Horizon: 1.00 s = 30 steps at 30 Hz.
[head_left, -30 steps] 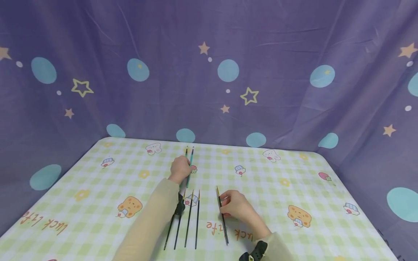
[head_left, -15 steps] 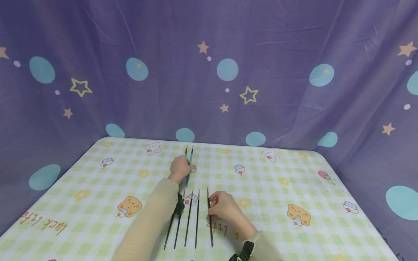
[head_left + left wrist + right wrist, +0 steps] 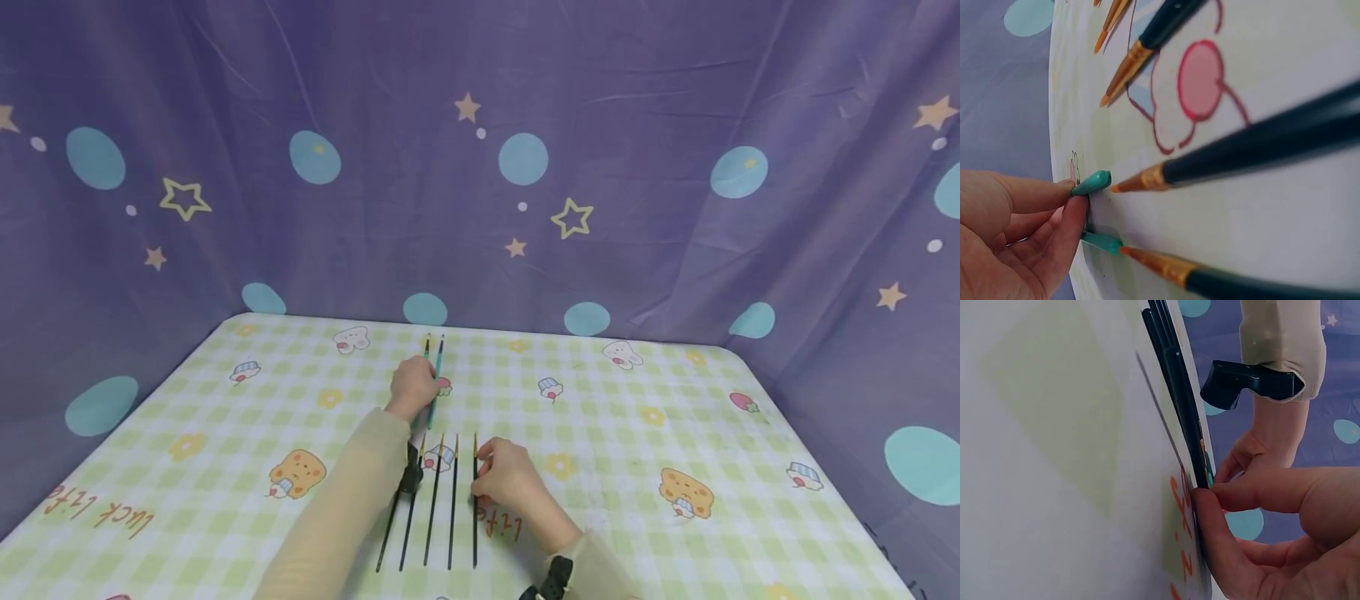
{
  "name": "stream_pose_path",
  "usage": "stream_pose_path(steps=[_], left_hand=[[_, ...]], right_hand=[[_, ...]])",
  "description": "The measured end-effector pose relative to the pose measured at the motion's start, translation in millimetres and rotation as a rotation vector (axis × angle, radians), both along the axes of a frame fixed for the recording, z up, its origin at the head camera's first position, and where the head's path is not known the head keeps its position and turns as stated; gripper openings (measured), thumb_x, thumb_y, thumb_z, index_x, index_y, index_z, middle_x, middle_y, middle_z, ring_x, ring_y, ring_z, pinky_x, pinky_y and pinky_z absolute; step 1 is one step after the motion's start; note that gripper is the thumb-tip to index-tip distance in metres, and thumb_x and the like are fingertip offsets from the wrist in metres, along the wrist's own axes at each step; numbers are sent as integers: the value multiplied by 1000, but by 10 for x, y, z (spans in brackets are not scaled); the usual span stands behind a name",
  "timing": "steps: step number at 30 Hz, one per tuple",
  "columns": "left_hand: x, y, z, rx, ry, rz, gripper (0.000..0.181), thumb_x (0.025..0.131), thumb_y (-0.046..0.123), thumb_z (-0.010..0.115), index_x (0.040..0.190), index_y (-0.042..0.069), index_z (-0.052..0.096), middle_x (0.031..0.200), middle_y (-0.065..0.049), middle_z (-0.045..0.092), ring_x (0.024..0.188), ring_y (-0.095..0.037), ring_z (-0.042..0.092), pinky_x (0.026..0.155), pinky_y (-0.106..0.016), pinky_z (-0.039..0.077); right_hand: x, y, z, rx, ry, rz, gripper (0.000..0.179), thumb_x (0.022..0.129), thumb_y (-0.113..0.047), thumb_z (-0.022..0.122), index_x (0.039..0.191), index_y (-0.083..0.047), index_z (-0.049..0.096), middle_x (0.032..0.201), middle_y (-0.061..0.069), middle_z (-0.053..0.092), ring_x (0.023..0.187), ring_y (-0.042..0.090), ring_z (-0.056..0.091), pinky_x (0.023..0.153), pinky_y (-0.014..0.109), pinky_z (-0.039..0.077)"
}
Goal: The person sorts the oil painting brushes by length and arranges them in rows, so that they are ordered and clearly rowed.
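Observation:
In the head view my left hand point(image 3: 412, 389) is at the far part of the table, pinching a teal-handled paintbrush point(image 3: 436, 392). The left wrist view shows its teal handle end point(image 3: 1092, 183) between thumb and fingers. A second teal-handled paintbrush point(image 3: 427, 348) lies just left of it, partly hidden by the hand. Nearer, my right hand point(image 3: 510, 473) pinches a thin black-handled paintbrush point(image 3: 475, 533), bristles pointing away. It lies roughly parallel to a row of several black-handled paintbrushes point(image 3: 453, 517), at the row's right end. My left forearm covers part of the leftmost black brush.
A green-and-white checked cloth point(image 3: 622, 433) with cartoon prints covers the table. Behind it hangs a purple curtain point(image 3: 420, 208) with stars and blue ovals. Dark bands point(image 3: 412, 475) are worn at both wrists.
My right hand has moved left with the black-handled paintbrush, bringing it from a wide gap to close beside the row, and straightened it. My left hand stays where it was.

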State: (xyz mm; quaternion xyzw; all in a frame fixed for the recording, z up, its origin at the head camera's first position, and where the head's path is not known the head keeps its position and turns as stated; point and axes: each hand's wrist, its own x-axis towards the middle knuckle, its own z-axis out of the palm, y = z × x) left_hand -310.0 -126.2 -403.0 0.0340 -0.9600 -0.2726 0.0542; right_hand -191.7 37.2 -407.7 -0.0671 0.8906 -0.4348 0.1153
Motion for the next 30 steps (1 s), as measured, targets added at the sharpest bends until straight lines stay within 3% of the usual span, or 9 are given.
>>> stream_pose_path(steps=[7,13,16,25,28,30], left_hand=[[8,15,-9,-8,3,16,44,79,22,70,47,12,41,52,-1,50,45,-13,34,41,-22,28],[3,49,-22,-43,-8,3,54,83,20,65,46,15,26,45,3,26,45,-11,17,40,-22,19],[0,67,-19,-43,-7,9,56,83,21,66,46,16,23,44,4,23,45,-10,16,39,-21,18],[-24,46,-32,-34,-29,16,54,82,20,66,45,14,27,43,3,32,41,-10,19,37,-20,20],[-50,17,-10,-28,-31,25,42,80,21,69,48,9,44,50,-1,49,43,-10,31,39,-21,27],[-65,-19,10,-34,-26,25,24,80,18,68,62,5,59,65,-6,61,50,-13,45,43,-24,37]], right_hand=[[-2,6,0,5,0,7,35,66,5,69,98,3,55,67,2,54,51,13,55,48,24,47],[-8,18,-14,6,8,5,37,68,2,71,101,4,56,68,2,54,55,13,53,51,26,45],[-13,32,-22,-11,6,5,37,69,1,71,102,4,56,68,3,54,54,13,54,51,26,45],[-93,244,53,-84,-34,10,37,74,0,66,108,5,54,71,5,56,53,15,60,51,27,49],[-186,371,136,-70,-29,14,34,78,-4,64,110,4,55,73,6,58,55,15,61,53,28,50],[-254,456,188,-82,-30,26,33,80,-6,63,111,4,55,74,7,58,57,15,60,54,29,51]])
